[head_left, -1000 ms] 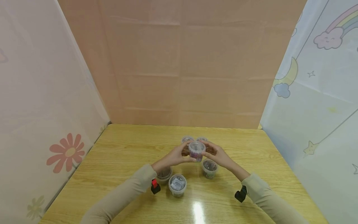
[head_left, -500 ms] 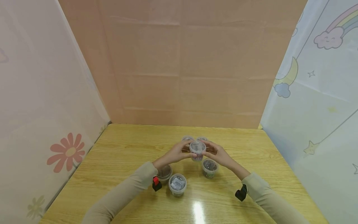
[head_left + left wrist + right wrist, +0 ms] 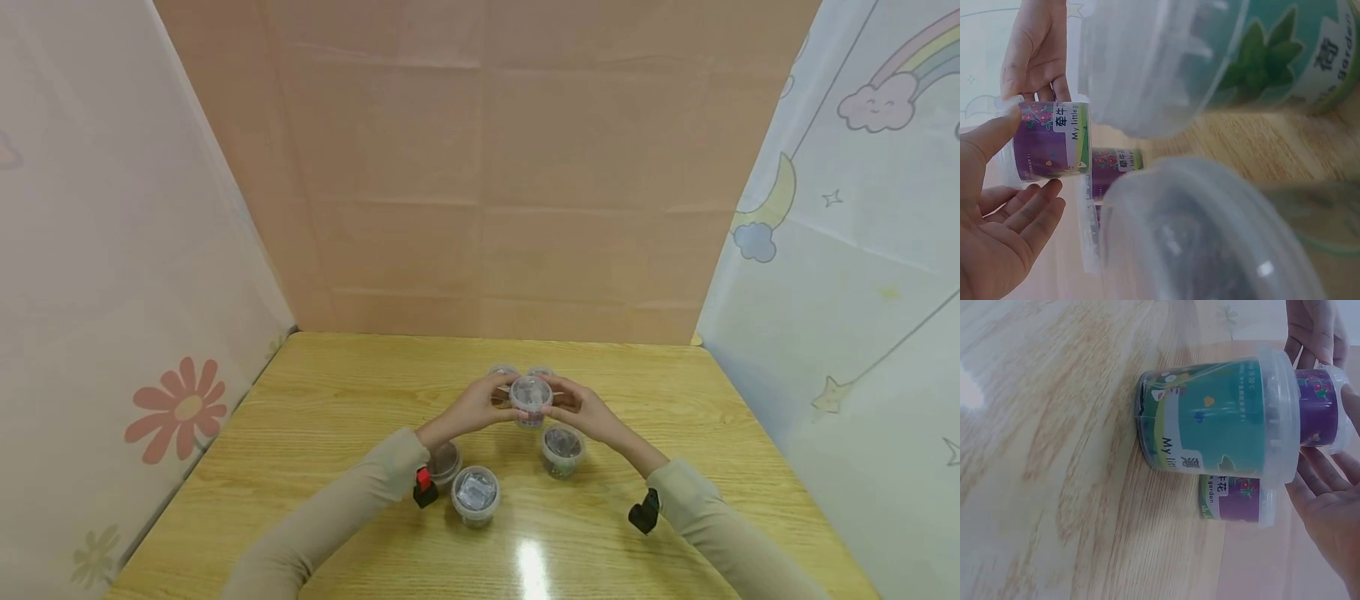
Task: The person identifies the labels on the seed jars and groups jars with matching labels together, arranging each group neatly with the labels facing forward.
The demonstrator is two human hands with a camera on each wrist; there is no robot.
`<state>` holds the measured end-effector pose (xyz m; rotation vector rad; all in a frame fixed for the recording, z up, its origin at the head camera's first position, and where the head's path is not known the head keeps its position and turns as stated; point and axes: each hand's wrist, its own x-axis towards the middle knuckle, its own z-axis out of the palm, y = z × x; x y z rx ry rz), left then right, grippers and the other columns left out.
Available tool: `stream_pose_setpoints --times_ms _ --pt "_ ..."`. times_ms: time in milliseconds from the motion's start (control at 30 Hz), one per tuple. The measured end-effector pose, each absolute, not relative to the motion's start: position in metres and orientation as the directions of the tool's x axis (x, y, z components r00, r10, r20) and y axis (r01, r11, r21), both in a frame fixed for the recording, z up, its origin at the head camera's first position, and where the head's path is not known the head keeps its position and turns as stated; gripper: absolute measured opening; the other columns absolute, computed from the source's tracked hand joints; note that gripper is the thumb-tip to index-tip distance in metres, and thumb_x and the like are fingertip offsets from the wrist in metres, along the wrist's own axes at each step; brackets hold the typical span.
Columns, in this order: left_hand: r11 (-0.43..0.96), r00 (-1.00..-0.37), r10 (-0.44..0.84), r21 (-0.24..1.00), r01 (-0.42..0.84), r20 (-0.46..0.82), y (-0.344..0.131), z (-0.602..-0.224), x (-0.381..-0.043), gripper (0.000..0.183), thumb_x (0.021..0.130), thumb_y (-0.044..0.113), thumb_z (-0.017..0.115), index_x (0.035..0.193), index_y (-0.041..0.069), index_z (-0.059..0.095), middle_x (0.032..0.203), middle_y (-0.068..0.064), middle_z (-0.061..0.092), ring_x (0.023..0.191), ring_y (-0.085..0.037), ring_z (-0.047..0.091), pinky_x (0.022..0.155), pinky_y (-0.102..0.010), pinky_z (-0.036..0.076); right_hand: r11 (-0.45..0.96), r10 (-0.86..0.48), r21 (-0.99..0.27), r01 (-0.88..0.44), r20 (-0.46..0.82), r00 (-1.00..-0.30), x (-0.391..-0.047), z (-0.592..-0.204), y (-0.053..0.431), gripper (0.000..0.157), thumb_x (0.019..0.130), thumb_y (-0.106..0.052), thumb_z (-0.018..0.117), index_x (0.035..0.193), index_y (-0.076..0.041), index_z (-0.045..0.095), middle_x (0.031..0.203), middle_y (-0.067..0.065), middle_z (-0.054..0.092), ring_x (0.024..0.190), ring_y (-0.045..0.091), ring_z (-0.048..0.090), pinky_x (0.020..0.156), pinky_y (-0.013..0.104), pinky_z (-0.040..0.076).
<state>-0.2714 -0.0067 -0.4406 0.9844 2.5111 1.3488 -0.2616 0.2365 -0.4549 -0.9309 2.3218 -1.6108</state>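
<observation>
A clear plastic tub [image 3: 531, 398] with a purple flower label is held upright between both hands, above the wooden table. My left hand [image 3: 472, 408] grips its left side, thumb in front and fingers behind. From the right, my right hand [image 3: 588, 412] grips it the same way. Just behind stand two similar tubs, a far left tub [image 3: 503, 368] and a far right tub [image 3: 541, 371], partly hidden by the hands. In the left wrist view, the held tub's base [image 3: 1088, 140] is near the height of their lids; I cannot tell whether it touches them.
A green-labelled tub [image 3: 562, 450] stands just in front of my right hand. Nearer the front are a tub with a silvery packet showing [image 3: 476, 493] and another tub [image 3: 446, 461] partly under my left wrist. An orange-brown backdrop [image 3: 480, 208] rises behind the table [image 3: 360, 367].
The held tub has moved slightly away from me, towards the far tubs. My left forearm has shifted slightly right; the standing tubs have stayed in place.
</observation>
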Motion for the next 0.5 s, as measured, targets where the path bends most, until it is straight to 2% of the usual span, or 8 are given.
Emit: stream_pose_setpoints --times_ms 233,333,500 --pt "0.395 -0.742 0.638 0.739 0.546 0.207 -0.003 -0.444 -0.277 0.063 0.081 0.029 0.072 0.135 0.008 0.047 0.116 -0.004 0.058 0.100 -0.017 0.062 0.087 -0.035 0.053 0.265 -0.571 -0.887 -0.379 0.173 -0.803 -0.256 -0.445 0.237 0.059 0.092 -0.010 0.058 0.143 0.002 0.030 0.134 0.024 0.044 0.115 0.042 0.050 0.089 0.031 0.051" --pt "0.404 -0.738 0.644 0.732 0.549 0.199 -0.001 -0.445 -0.278 0.062 0.081 0.029 0.071 0.134 0.009 0.047 0.115 -0.002 0.059 0.101 -0.017 0.062 0.087 -0.036 0.052 0.300 -0.568 -0.868 -0.395 0.170 -0.805 -0.250 -0.436 0.235 0.059 0.092 -0.011 0.059 0.142 0.004 0.031 0.134 0.025 0.044 0.114 0.043 0.050 0.090 0.035 0.050" --pt "0.437 -0.743 0.641 0.706 0.558 0.191 0.001 -0.449 -0.281 0.067 0.081 0.029 0.071 0.137 0.004 0.043 0.121 -0.007 0.057 0.104 -0.018 0.061 0.088 -0.032 0.052 0.335 -0.545 -0.861 -0.383 0.154 -0.824 -0.249 -0.435 0.236 0.062 0.091 -0.014 0.061 0.142 0.004 0.030 0.135 0.024 0.043 0.115 0.041 0.049 0.092 0.045 0.048"
